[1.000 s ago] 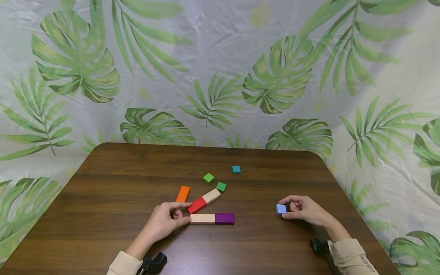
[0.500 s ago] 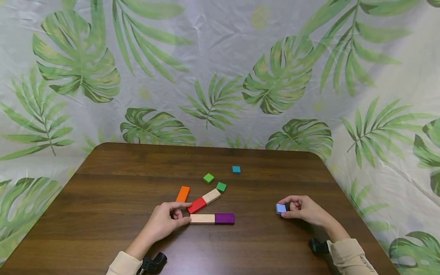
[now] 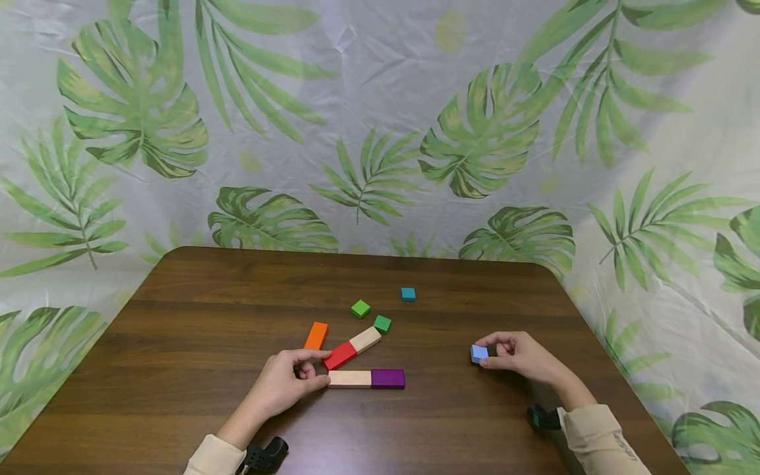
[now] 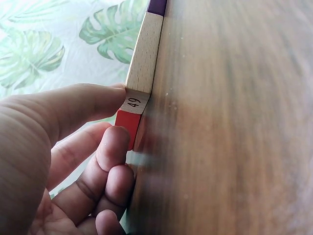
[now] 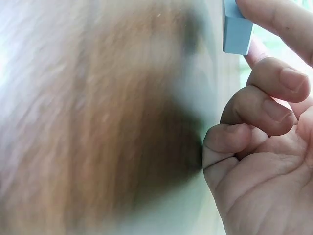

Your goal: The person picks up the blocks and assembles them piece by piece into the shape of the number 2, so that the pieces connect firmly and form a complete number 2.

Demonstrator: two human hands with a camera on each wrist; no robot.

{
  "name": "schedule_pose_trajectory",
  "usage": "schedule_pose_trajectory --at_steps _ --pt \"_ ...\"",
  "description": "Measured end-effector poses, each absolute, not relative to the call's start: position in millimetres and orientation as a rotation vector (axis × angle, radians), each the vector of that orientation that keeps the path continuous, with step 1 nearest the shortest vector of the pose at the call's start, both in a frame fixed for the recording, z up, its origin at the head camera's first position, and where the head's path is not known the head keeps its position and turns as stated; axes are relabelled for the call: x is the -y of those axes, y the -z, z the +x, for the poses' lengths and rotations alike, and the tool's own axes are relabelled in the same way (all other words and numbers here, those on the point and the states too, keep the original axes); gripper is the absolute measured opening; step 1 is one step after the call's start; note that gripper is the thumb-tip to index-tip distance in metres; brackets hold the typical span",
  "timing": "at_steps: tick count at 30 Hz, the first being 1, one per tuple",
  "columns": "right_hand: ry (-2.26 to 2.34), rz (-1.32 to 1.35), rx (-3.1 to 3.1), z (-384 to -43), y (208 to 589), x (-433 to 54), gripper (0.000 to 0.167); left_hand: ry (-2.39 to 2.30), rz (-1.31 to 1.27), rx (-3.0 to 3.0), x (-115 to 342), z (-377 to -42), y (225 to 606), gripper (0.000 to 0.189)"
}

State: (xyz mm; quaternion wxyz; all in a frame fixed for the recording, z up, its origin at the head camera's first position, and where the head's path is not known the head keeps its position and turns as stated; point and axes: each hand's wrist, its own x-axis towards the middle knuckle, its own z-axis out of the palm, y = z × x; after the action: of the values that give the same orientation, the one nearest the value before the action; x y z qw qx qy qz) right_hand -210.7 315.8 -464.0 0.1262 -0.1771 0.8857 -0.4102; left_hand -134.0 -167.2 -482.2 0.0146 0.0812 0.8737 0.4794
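Observation:
My left hand [image 3: 282, 384] touches two rows of wooden blocks at their left ends. Its index fingertip is at a red block [image 3: 340, 355], its thumb tip at the end of a plain wood block [image 3: 349, 379]. In the left wrist view, "49" is printed on the plain block's end [image 4: 133, 102], and the other fingers curl beside the red one. A purple block [image 3: 388, 379] continues the near row; a second plain block [image 3: 365, 340] continues the slanted row. My right hand [image 3: 525, 357] pinches a light blue block [image 3: 479, 354] between thumb and index finger, other fingers curled.
A dark green block [image 3: 382, 324] lies at the slanted row's far tip. Behind it are a light green block [image 3: 360, 308] and a teal block [image 3: 408, 294]. An orange block [image 3: 316, 335] lies behind the left hand. Leaf-patterned cloth [image 3: 380, 132] hangs past the table's [image 3: 237, 277] far edge.
My right hand has shifted slightly left and toward the far edge, carrying the light blue block with it. The left hand and the other blocks stay where they were.

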Motion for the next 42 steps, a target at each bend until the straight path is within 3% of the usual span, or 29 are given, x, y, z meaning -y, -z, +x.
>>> schedule_pose_trajectory --at_steps 42 --pt "1.175 -0.588 -2.568 -252.5 461.9 -247.4 0.036 -1.498 0.236 -2.713 166.8 -133.6 482.2 0.035"
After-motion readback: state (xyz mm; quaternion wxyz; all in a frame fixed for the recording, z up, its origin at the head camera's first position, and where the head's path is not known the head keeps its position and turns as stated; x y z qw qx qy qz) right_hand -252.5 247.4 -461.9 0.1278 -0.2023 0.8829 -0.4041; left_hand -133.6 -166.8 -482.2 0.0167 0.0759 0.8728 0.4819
